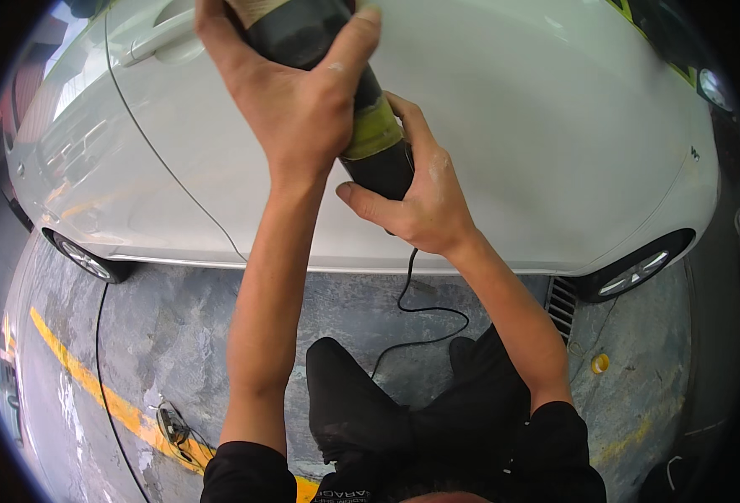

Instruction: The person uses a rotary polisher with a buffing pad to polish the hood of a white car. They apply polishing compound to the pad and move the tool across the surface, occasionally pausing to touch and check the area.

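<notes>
A black corded power tool (379, 170), which looks like a car polisher, is held up in front of a white car's side panel (502, 138). My left hand (307, 113) wraps around its upper body, thumb on the right side. Lower down, my right hand (432, 195) grips the tool's rear end, with the thumb across the near side. Between the two hands, a yellow-green tape band (373, 129) circles the body. The tool's working end is cut off by the top of the view, so contact with the car cannot be told.
A black power cord (432, 310) loops across the worn grey floor (344, 308) near my legs. A bundled cable with a connector (172, 424) lies at lower left. Near the rightmost wheel (634, 275) are a drain grate (560, 308) and a yellow tape roll (600, 363).
</notes>
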Motion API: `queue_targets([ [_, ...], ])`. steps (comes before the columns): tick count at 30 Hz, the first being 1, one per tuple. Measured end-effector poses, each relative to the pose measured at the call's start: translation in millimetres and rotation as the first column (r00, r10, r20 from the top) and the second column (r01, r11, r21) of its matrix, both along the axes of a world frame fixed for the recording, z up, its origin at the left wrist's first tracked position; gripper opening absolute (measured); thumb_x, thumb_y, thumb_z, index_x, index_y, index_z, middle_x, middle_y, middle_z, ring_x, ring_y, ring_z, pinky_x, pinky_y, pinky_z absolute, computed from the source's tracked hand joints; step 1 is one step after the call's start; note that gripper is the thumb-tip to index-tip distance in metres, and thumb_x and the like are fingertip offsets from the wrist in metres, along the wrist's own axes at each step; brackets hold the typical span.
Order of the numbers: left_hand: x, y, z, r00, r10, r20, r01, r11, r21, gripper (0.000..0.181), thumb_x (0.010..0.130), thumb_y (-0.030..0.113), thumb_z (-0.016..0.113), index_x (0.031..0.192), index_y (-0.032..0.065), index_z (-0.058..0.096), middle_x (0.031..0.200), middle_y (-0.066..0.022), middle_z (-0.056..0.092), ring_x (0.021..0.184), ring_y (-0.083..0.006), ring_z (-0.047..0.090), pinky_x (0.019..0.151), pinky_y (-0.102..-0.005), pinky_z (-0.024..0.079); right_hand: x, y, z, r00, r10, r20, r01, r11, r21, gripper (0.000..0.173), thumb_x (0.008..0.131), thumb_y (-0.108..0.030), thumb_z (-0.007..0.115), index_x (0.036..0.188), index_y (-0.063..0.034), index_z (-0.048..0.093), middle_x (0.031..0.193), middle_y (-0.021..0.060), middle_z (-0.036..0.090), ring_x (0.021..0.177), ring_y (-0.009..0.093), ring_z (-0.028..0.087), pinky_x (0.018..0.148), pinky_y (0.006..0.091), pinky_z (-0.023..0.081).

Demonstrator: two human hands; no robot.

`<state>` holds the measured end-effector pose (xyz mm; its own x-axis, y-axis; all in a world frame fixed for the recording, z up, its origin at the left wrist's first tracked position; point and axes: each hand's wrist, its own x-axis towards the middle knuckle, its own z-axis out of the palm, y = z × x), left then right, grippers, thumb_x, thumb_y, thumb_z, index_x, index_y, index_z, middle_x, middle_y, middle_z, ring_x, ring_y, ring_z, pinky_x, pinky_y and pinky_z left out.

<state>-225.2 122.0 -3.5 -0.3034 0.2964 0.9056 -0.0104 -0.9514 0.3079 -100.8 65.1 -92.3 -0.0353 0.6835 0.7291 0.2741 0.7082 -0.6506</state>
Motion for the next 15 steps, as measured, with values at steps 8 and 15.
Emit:
queue_targets([
  [8,46,-39,7,0.984,-0.173,-0.033,0.174,0.983,0.052,0.109,0.078,0.018,0.085,0.165,-0.0014,0.024,0.138,-0.0263,0.051,0.120,-0.0334,0.062,0.103,-0.0460,0.056,16,4,-55,0.991,-0.106,-0.084,0.124,0.959,0.253,0.096,0.088,-0.019,0.085,0.165,0.0025,0.032,0.128,0.0226,0.071,0.116,0.027,0.072,0.100,0.0369,0.056],
  [15,95,-45,-8,0.951,-0.166,-0.260,0.209,0.967,0.146,0.108,0.078,0.018,0.085,0.165,-0.0014,0.023,0.134,-0.0257,0.052,0.117,-0.0327,0.064,0.100,-0.0461,0.057,35,-22,-83,0.906,-0.056,-0.419,0.114,0.987,0.114,0.093,0.092,-0.011,0.078,0.164,0.0101,0.023,0.143,0.0215,0.056,0.133,0.028,0.056,0.116,0.0411,0.044],
])
